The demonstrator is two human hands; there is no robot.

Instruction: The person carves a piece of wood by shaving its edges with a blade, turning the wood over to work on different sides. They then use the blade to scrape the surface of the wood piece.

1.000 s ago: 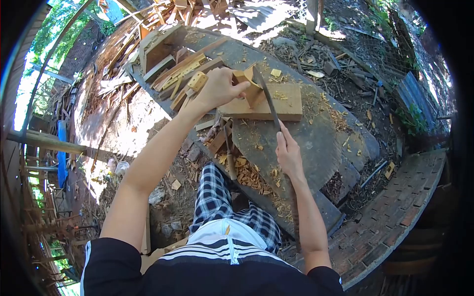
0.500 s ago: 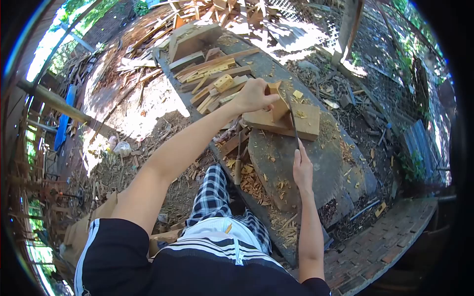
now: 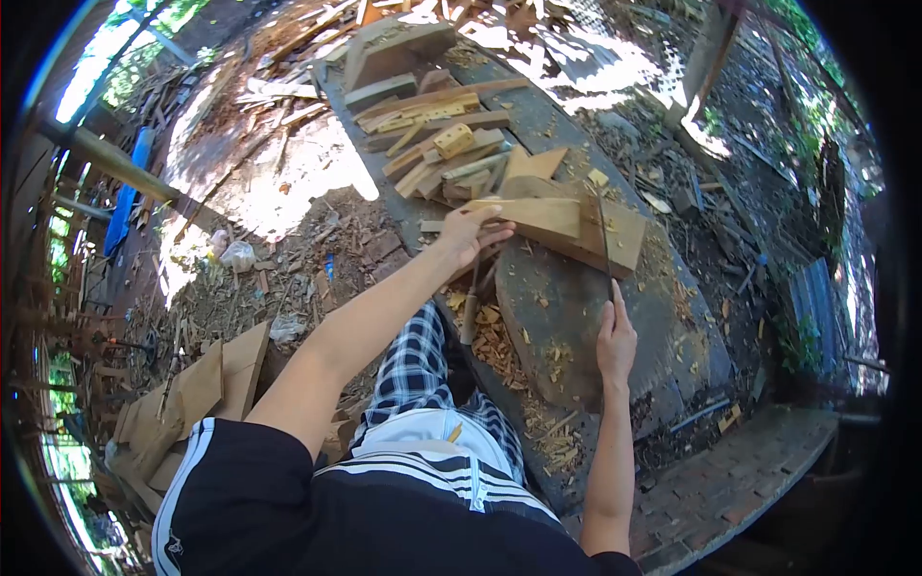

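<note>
Left hand (image 3: pixel 471 236) pinches smooth pale board (image 3: pixel 545 215) over thick squared block (image 3: pixel 619 238); right hand (image 3: pixel 617 344) wraps dark narrow blade's (image 3: pixel 605 235) near end. Rough offcuts (image 3: pixel 432 117) crowd worn bench (image 3: pixel 576 312); shavings (image 3: pixel 559 360) litter it.

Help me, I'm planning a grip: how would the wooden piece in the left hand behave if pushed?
The wooden piece is probably stiff: no bend shows along it. It seems fairly light, since the left hand grips just one end. Its flat face suggests it would slide or tip rather than roll.
</note>
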